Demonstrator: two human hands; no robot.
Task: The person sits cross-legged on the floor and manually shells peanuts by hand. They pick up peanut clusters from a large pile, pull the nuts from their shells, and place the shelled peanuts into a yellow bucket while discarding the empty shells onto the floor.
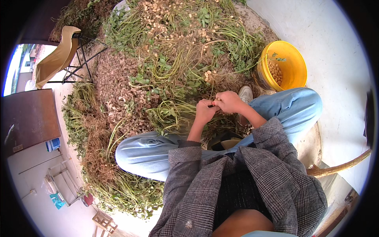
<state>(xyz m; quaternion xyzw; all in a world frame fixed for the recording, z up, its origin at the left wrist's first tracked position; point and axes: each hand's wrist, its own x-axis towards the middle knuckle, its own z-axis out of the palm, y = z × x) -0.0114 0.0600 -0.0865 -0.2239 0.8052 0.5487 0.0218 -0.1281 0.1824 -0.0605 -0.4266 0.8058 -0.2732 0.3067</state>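
My left hand (205, 110) and my right hand (229, 102) meet above the peanut plants between my knees. Small pale peanut pods show at the fingers of my right hand, which are closed on them. The left fingertips touch the right ones; what they pinch is hidden. Just beyond my hands lies a small cluster of peanut pods (209, 75) on its stems. Uprooted peanut plants (174, 65) with green stems and leaves spread in front of me. To the right, a yellow bucket (291, 65) holds loose picked peanuts (275, 72), with a leafy sprig across its opening.
More peanut plants with many pods (160, 20) are heaped farther off. Dry leaves (118, 86) cover the ground at left. A folding chair (59, 56) stands at the upper left, a wooden stool (104, 222) at the lower left. A white wall (334, 59) runs beyond the bucket.
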